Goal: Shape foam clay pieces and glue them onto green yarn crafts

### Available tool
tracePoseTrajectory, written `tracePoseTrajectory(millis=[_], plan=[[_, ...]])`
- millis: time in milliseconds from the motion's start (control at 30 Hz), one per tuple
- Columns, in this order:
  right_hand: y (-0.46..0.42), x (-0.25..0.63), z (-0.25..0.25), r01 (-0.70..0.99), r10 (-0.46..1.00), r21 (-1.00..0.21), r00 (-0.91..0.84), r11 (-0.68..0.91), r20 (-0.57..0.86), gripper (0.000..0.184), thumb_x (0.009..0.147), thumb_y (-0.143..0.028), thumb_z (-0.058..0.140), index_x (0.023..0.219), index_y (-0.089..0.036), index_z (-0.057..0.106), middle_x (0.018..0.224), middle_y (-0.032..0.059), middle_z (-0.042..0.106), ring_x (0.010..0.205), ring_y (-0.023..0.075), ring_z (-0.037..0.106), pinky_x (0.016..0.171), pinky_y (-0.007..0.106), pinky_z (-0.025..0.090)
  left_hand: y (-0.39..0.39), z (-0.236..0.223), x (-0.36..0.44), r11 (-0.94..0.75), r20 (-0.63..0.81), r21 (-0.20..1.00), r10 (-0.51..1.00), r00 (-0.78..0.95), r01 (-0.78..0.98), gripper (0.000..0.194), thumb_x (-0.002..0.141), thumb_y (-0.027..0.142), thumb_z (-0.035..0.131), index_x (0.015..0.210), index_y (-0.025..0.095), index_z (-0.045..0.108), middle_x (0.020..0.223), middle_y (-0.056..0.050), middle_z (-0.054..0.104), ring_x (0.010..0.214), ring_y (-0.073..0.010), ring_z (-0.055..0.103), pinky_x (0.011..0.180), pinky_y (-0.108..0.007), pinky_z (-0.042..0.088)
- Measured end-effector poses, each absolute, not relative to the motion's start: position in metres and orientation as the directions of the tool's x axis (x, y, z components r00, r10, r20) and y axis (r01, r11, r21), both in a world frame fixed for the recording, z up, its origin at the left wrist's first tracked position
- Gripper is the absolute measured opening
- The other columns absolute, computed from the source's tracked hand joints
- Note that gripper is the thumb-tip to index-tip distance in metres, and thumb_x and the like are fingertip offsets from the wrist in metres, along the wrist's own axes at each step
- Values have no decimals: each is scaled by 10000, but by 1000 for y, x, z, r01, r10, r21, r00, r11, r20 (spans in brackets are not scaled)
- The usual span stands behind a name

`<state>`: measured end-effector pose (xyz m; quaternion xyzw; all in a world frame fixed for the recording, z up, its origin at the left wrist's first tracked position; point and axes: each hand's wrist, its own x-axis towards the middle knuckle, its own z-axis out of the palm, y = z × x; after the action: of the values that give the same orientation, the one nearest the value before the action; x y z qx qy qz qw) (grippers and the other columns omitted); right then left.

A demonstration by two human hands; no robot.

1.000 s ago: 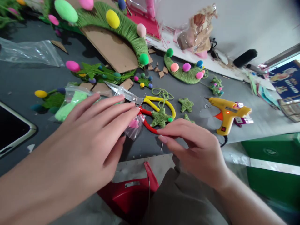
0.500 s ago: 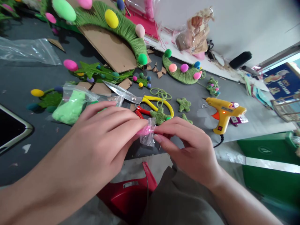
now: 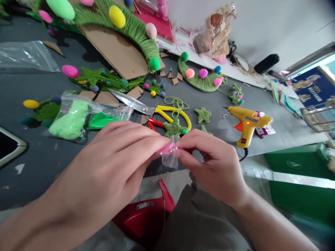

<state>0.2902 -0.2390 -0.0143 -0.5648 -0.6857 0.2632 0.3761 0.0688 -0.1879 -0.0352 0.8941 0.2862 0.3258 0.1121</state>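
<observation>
Between my hands is a small clear plastic bag (image 3: 170, 159) with a soft pink lump (image 3: 165, 150) in it. My left hand (image 3: 117, 157) pinches the bag from the left, and the pink lump shows at its fingertips. The thumb and forefinger of my right hand (image 3: 209, 158) are closed on the bag's right edge. Just beyond the fingers lies a green yarn-wrapped star (image 3: 174, 128) with a small green ball on one point. Scissors with yellow and red handles (image 3: 148, 111) rest behind the left fingers, their red loop partly covered.
A yellow hot glue gun (image 3: 246, 120) with a lit light stands right of my right hand. Bags of light green clay (image 3: 72, 120) and bright green clay (image 3: 102, 120) lie left. Behind are a green crescent (image 3: 201, 82), a larger wrapped arc (image 3: 136, 38) and cardboard (image 3: 117, 52). A green bin (image 3: 300, 174) stands right.
My left hand has moved right and brought the small bag with the pink lump to my right fingertips. Both hands now hold it. The bright green clay has come into fuller view.
</observation>
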Motion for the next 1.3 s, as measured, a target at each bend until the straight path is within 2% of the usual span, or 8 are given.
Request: tracePoseTrajectory(millis=[200,367,533,633,767,967,1100,1300], plan=[[-240,301,-4,644,956,-758,143,106,255,84,971,-199,743,893,-222,766,867,6,757,735,119,680,688,239,602,-179,-40,60,-741,540,336,657,526,582,361,960,30,640,1255,226,711,1210,-5,774,1082,-191,720,1062,-320,516],[-245,300,-8,592,969,-801,137,85,204,92,967,-219,760,1018,-261,824,949,5,817,747,124,747,727,241,660,-179,-41,58,-732,482,326,673,561,597,423,944,27,567,1321,173,689,1461,-120,658,1362,-349,613,1170,-498,461],[-245,293,-11,424,988,-905,123,31,91,177,988,-175,726,1096,-276,824,1024,-20,856,812,99,810,770,173,679,-196,-33,74,-742,577,463,667,471,485,397,935,37,555,1268,162,730,1407,-88,713,1322,-213,657,1181,-341,479],[-245,294,-9,399,992,-917,111,12,62,155,1025,-222,693,1111,-273,810,906,-45,845,744,64,783,749,131,657,-204,-32,84,-722,571,551,692,442,417,364,959,63,539,1229,195,745,1319,-49,758,1236,-163,693,1175,-286,489],[-243,298,-8,476,989,-875,62,87,132,25,916,-240,837,898,-238,820,775,-55,802,657,49,710,617,105,580,-205,-33,87,-706,548,558,708,445,437,335,991,100,523,1211,246,729,1288,-17,772,1215,-169,711,1188,-279,490],[-244,301,-10,458,982,-875,22,157,188,127,884,-134,847,957,-236,829,962,-31,849,868,74,781,817,129,619,-197,-32,86,-697,520,536,717,464,477,277,993,148,510,1147,256,713,1253,0,779,1128,-185,750,1154,-285,527],[-246,304,-9,403,993,-911,37,86,111,90,843,-191,898,866,-225,818,798,-31,816,662,79,730,620,155,587,-198,-34,87,-693,503,536,720,478,481,262,990,165,526,1140,263,718,1251,-7,781,1174,-223,751,1194,-347,526],[-247,308,-10,434,950,-849,-60,300,305,316,789,-266,952,688,-155,674,609,-41,628,557,55,512,514,201,409,-198,-36,86,-710,502,548,702,505,442,269,980,133,546,1155,222,730,1251,-30,779,1198,-201,731,1111,-280,567]])
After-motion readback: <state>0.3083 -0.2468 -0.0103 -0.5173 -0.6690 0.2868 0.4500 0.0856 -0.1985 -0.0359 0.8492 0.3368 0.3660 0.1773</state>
